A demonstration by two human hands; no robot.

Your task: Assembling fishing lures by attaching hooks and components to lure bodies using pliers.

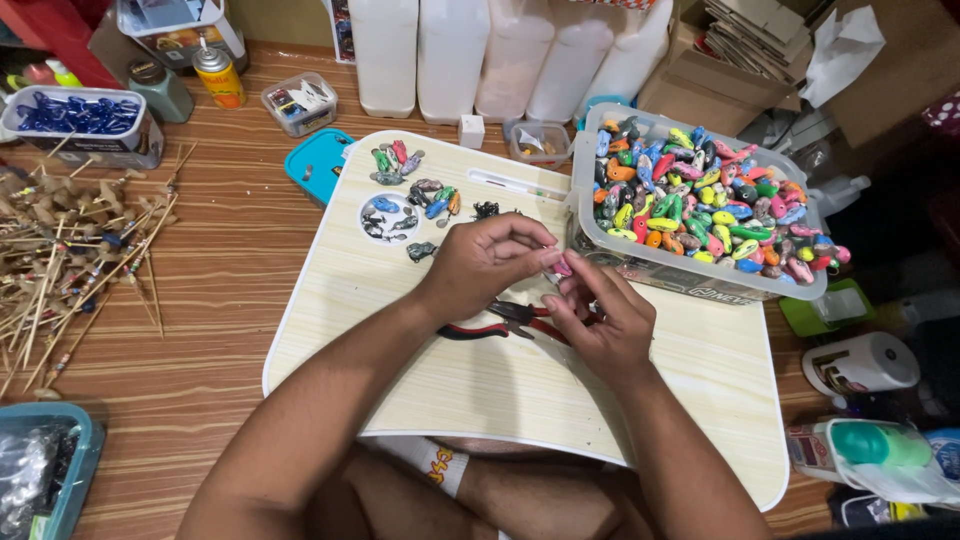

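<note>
Hands meet over the middle of a pale lap tray (520,385). Left hand (485,262) is curled, thumb and fingertips pinched on a small pink piece (562,267) that shows between the two hands. Right hand (600,318) sits just right of and nearer than the left, its fingertips closed on the same pink piece from below. Piece lies at the fingertips of both hands, above the tray surface, just left of the near wall of the clear tub.

Red-handled pliers (500,322) lie flat on the tray directly under the hands, handles pointing left, untouched.

Clear plastic tub (700,270), right and far side of tray, is filled with small painted pieces in many colours. Far left part of the tray: loose cluster of small painted pieces (415,190), some in a round recess (388,217).

Left of the tray, on the wooden floor (220,300): pile of thin bamboo sticks (70,260). Far left: clear box of blue pieces (75,115). Far edge: row of white plastic jugs (490,50). A teal lid (315,165) lies at the far left corner of the tray.
</note>
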